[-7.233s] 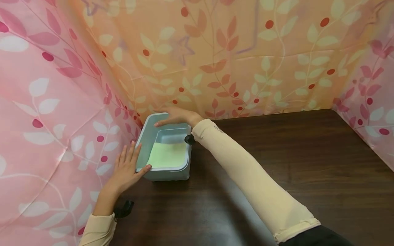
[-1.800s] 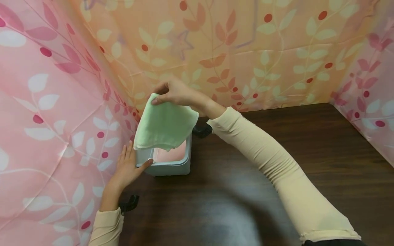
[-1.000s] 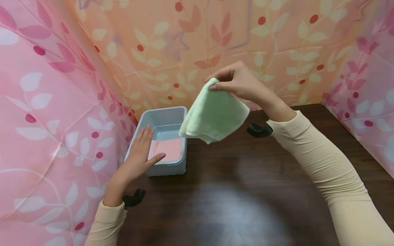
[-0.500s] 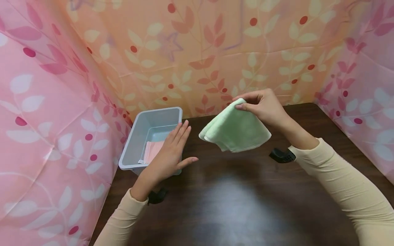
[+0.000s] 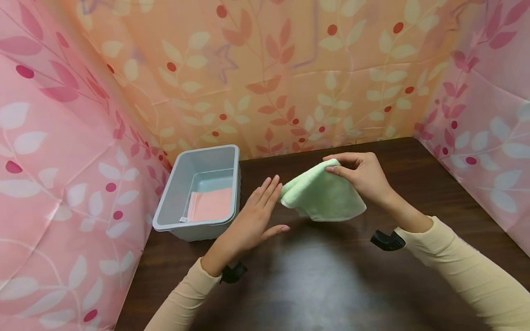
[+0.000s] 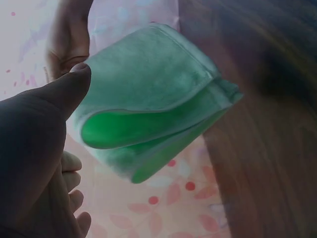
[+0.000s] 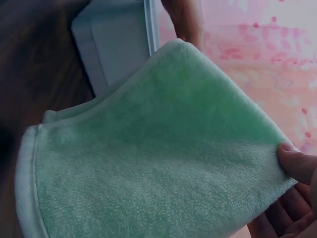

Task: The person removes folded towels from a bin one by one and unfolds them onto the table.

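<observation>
A folded light-green towel (image 5: pixel 327 195) hangs above the dark table, pinched at its upper corner between the thumb and fingers of my right hand (image 5: pixel 366 177). In the left wrist view the towel (image 6: pixel 153 84) shows several loose layers along its lower edge. My left hand (image 5: pixel 254 218) has its fingers straight, with the fingertips at the towel's left end; whether they touch it I cannot tell. To the left stands a grey-blue plastic bin (image 5: pixel 165 202). Inside it lies a folded pink cloth (image 5: pixel 211 204) with a small white tag.
The dark wooden table (image 5: pixel 314 280) extends under both hands and to the right. Patterned fabric sheets hang along the back (image 5: pixel 256 69) and the left and right sides. A black wrist camera (image 5: pixel 387 240) sits below the right wrist.
My right hand has lifted the green towel out of the bin, carried it right and lowered it. My left hand has left the bin's rim and come over beside the towel.
</observation>
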The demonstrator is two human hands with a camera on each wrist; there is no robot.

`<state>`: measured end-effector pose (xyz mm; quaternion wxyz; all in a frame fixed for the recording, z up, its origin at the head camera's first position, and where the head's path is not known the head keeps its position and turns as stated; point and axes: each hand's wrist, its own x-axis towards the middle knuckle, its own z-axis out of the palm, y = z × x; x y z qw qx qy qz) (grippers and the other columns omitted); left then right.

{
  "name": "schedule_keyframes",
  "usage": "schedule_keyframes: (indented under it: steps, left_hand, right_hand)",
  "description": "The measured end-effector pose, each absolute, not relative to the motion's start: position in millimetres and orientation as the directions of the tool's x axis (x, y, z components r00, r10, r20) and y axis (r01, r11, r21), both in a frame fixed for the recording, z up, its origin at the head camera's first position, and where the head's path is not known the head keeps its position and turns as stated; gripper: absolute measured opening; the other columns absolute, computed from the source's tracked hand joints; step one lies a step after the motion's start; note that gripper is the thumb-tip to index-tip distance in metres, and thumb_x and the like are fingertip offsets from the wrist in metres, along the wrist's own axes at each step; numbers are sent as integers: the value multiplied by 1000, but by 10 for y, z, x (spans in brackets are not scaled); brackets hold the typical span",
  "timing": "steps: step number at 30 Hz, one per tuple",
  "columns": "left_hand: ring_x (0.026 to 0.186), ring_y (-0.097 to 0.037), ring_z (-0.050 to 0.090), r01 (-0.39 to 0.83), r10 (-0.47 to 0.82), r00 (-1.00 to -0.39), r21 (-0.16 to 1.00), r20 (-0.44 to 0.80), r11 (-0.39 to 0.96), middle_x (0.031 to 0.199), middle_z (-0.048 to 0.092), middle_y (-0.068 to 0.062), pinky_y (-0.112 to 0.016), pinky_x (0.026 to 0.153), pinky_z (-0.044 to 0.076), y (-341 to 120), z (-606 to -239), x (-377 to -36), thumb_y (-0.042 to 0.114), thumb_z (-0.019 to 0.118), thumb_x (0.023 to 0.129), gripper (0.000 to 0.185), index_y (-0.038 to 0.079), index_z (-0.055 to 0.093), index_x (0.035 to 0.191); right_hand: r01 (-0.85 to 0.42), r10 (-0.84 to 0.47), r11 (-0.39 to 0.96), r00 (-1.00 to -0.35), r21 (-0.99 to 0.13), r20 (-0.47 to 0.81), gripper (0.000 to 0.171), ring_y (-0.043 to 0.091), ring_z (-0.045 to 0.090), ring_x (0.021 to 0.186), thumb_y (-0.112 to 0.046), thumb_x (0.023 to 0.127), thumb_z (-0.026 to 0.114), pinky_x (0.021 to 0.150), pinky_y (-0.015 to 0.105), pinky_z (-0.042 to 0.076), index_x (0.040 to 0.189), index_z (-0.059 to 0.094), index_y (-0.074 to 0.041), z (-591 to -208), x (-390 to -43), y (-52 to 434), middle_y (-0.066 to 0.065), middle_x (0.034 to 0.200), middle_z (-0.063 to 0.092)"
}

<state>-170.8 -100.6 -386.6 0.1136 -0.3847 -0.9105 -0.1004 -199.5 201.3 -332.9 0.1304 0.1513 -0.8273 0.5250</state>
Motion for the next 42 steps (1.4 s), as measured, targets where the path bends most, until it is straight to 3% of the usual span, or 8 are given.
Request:
schedule_keyframes:
  steps: [5,9,16,23,31,39,42]
  left_hand:
    - [158,-23,2,722,684,-683,98,257,684,170,-2,-3,-45,126,19,-988,-3940,-1683,59,60,92,99,10,8,160]
    - [158,-26,5,718,677,-686,96,265,690,170,-3,-2,-46,126,20,-1006,-3930,-1632,60,60,91,100,11,7,160]
    - [158,-25,4,707,662,-697,115,275,697,169,-4,-1,-46,126,19,-1039,-3936,-1623,58,61,91,99,8,10,160]
    - [158,-25,4,686,648,-719,108,250,720,169,4,-9,-45,126,20,-995,-4079,-1691,55,63,91,98,4,13,159]
    - [157,-29,7,653,641,-757,119,128,748,169,4,-13,-45,126,20,-921,-4235,-1743,56,60,93,98,2,12,158]
    - [157,-28,7,661,664,-746,163,42,732,168,9,-14,-45,126,21,-844,-4478,-1833,55,59,94,95,1,15,158]
    - [157,-28,8,668,676,-736,182,20,722,168,10,-15,-46,126,21,-826,-4556,-1848,54,60,94,93,0,17,157]
  right_hand:
    - [-381,-110,370,-924,-848,367,24,1,69,93,-20,85,79,63,24,56,109,78,-18,-3417,-1904,2009,-6,108,77]
    - [-363,-113,314,-932,-877,345,25,1,68,81,-20,86,78,60,24,55,110,77,-15,-3440,-1818,2002,-14,102,77]
    - [-279,-93,272,-960,-921,263,29,1,64,76,-26,87,77,61,24,53,112,76,-12,-3487,-1796,1959,-15,97,77]
    - [-226,-103,302,-973,-926,204,34,0,59,72,-30,88,75,58,24,49,117,74,-11,-3829,-2054,1945,-16,101,76]
    - [-119,-20,295,-993,-948,118,37,-2,68,87,-35,87,76,64,25,56,116,75,-12,-4165,-2480,1938,-3,110,76]
    - [-12,7,260,-1000,-965,14,43,1,67,67,-28,89,75,60,22,55,122,70,-1,-4306,-2828,1996,-21,82,73]
    - [30,43,279,-999,-960,-19,42,0,65,65,-29,89,74,59,22,54,122,70,-2,-4432,-2969,2040,-24,81,69]
